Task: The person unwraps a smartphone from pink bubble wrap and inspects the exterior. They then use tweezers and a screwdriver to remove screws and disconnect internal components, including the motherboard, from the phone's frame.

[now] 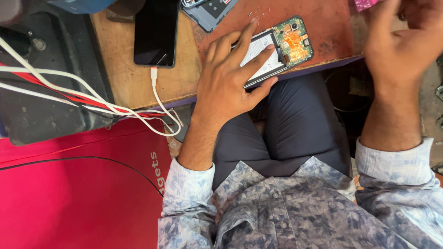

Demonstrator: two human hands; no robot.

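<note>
Head view: our left hand (226, 85) lay spread on the opened phone (277, 48) — white battery, green board, orange flex bared — our right hand (397, 39) loosely curled, holding nothing

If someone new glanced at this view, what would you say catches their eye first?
Probably the opened phone at the wooden bench's front edge, its battery and green circuit board exposed, with the left hand resting its fingers on it. Next, the dark-screened phone to its left with a white cable plugged in, and the right hand raised at the upper right.
</note>
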